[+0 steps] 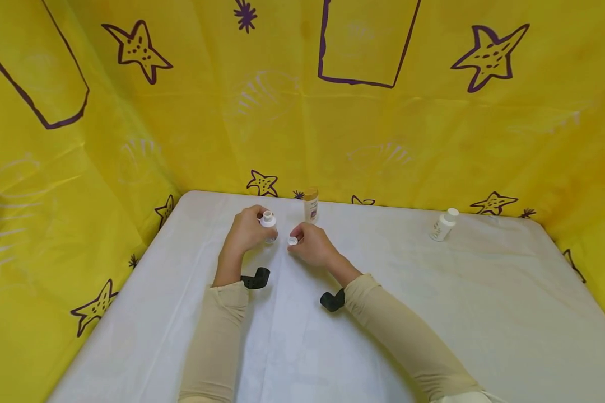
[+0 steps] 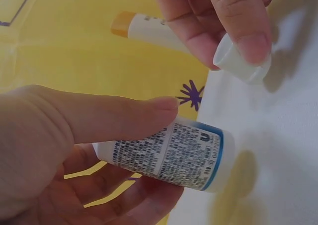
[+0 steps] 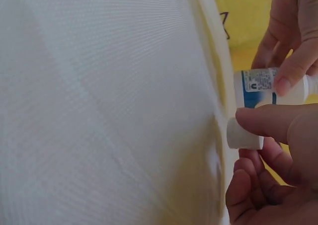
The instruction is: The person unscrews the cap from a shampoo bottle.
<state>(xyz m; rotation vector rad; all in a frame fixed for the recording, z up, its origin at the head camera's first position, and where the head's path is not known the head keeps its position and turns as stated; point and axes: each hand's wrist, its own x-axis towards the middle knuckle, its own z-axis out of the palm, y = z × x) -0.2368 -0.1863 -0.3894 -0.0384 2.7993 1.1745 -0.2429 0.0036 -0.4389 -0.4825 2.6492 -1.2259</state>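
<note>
My left hand (image 1: 247,230) grips a small white bottle (image 2: 174,153) with a printed label and a blue band. Its neck points up, uncapped, in the head view. Thumb on one side and fingers on the other hold it round the body. A little to the right, my right hand (image 1: 313,245) pinches a white cap (image 3: 244,134) between thumb and fingers. The cap's hollow side faces up in the head view. Bottle and cap are apart, at nearly the same distance from me.
A white tube with a gold cap (image 1: 310,205) stands behind the right hand at the table's back edge. Far right on the white-covered table (image 1: 484,302) is another white bottle (image 1: 443,225) with its cap on. Yellow patterned cloth (image 1: 282,129) walls the back and sides.
</note>
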